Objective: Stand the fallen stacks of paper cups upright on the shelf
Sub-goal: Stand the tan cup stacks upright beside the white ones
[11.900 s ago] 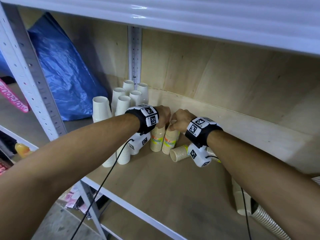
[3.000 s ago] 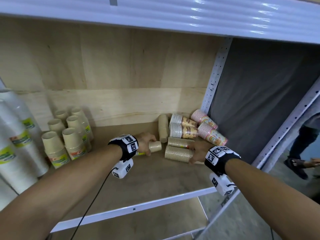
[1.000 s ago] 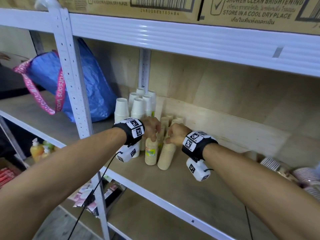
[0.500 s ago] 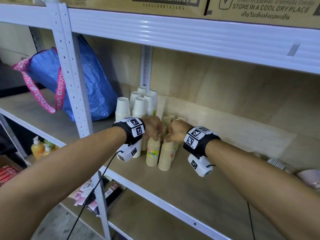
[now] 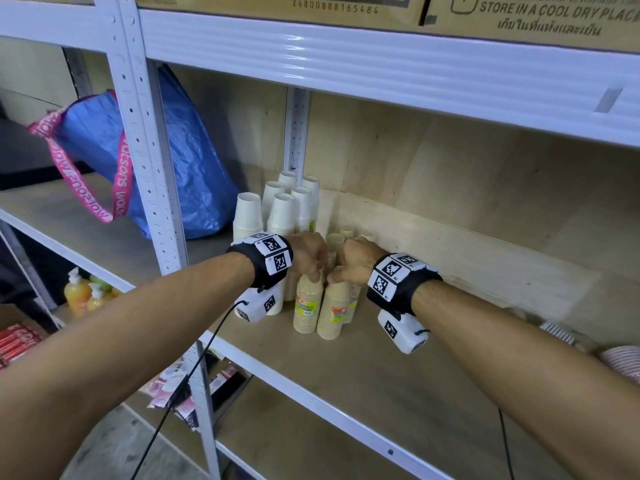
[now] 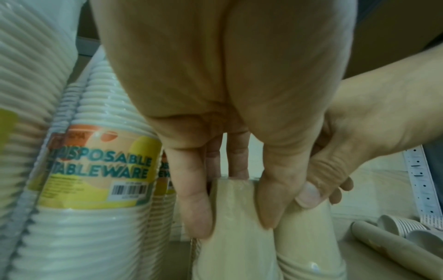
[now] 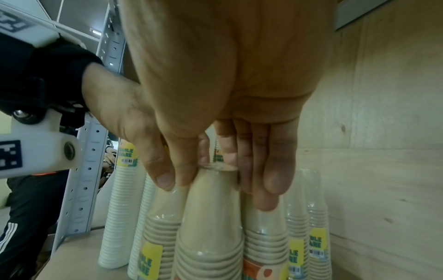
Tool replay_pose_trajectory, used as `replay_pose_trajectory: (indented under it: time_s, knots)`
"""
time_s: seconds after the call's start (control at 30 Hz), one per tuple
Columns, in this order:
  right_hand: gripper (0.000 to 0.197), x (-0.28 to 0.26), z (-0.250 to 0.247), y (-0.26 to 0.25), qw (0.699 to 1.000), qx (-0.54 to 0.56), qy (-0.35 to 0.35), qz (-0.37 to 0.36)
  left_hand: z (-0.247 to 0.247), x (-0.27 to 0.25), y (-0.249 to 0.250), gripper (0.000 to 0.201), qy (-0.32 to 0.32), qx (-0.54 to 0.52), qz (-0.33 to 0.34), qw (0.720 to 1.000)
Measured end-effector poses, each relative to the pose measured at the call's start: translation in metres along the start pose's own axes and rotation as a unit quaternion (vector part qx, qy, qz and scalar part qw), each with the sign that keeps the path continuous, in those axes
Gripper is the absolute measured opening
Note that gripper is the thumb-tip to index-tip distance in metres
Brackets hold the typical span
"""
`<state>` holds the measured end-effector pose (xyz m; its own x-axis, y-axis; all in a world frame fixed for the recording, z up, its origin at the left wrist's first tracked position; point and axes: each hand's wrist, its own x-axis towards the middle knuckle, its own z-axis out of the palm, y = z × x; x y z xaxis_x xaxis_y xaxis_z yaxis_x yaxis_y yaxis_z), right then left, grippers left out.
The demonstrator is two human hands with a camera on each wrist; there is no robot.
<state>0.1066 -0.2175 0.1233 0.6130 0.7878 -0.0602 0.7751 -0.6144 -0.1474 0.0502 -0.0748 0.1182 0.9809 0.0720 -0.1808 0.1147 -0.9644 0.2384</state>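
The left hand (image 5: 308,254) pinches the top of a wrapped stack of beige paper cups (image 5: 306,303) standing upright on the wooden shelf board (image 5: 398,375); the right hand (image 5: 356,261) grips the top of a second beige stack (image 5: 334,311), touching the first; taller white paper cup stacks (image 5: 284,209) stand just behind them; a blue woven bag (image 5: 194,161) sits further left.
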Motion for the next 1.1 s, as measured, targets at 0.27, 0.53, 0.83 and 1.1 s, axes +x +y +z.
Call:
replay_pose_trajectory:
  time_s: [0.27,0.53,0.83,1.1]
  knots:
    - [0.036,0.001,-0.002,-0.002,1.0,-0.024,-0.02,0.004,-0.002,-0.001,0.001,0.019,-0.007,0.0,0.006,1.0]
    - [0.046,-0.001,-0.001,-0.001,1.0,0.015,0.003,0.007,-0.002,0.002,-0.002,0.02,-0.004,0.0,0.006,1.0]
    - [0.033,-0.013,-0.015,0.0,0.998,0.038,0.029,0.049,-0.032,0.004,0.011,0.038,0.022,-0.017,-0.006,1.0]
    - [0.039,-0.035,-0.041,0.048,0.99,-0.003,0.062,0.126,-0.063,0.033,0.065,0.039,0.059,-0.042,0.048,0.996]
